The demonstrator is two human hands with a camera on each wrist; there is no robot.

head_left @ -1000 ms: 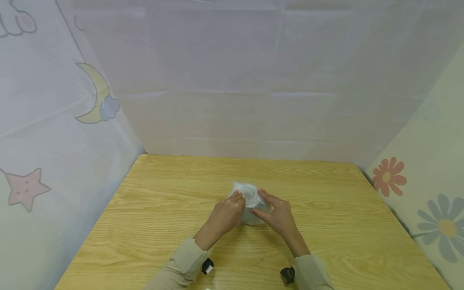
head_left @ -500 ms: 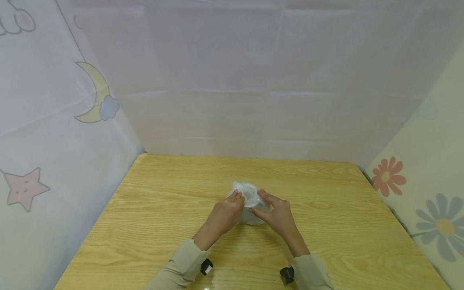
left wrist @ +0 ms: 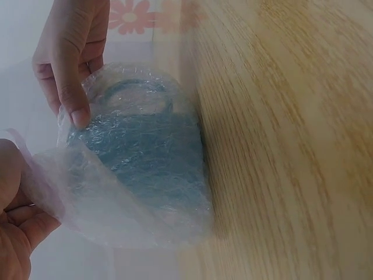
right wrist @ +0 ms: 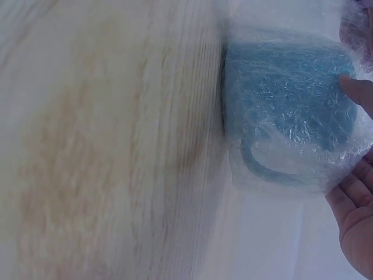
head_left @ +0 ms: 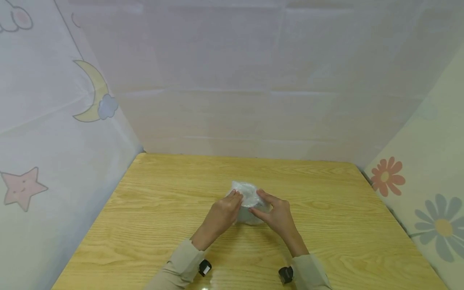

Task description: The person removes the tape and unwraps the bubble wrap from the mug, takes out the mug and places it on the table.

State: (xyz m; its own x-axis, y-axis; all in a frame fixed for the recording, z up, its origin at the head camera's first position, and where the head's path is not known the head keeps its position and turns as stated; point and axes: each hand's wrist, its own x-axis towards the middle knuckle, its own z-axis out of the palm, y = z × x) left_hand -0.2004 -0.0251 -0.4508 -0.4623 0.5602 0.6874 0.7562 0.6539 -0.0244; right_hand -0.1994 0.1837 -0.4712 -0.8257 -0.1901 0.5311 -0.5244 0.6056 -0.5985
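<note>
A blue mug [left wrist: 151,146] with a loop handle shows through clear bubble wrap [head_left: 249,193], which encloses it on the wooden table. My left hand [head_left: 222,212] pinches the loose upper edge of the wrap on the mug's left; its thumb and fingers [left wrist: 36,227] show at that edge in the left wrist view. From the right, my right hand [head_left: 277,213] holds the wrapped mug near its top, thumb on the near side and fingers on the far side. The right wrist view shows the mug's handle [right wrist: 262,169] pointing toward this hand's side.
The wood-grain table [head_left: 174,177] meets a pale back sheet [head_left: 232,100]. Printed side sheets stand left and right, with a moon [head_left: 95,90] and flowers [head_left: 388,176]. Dark wrist devices, one of them a black block [head_left: 286,275], sit below the sleeves.
My left hand has shifted slightly left with the edge of the bubble wrap. The right hand and the mug have stayed nearly still.
</note>
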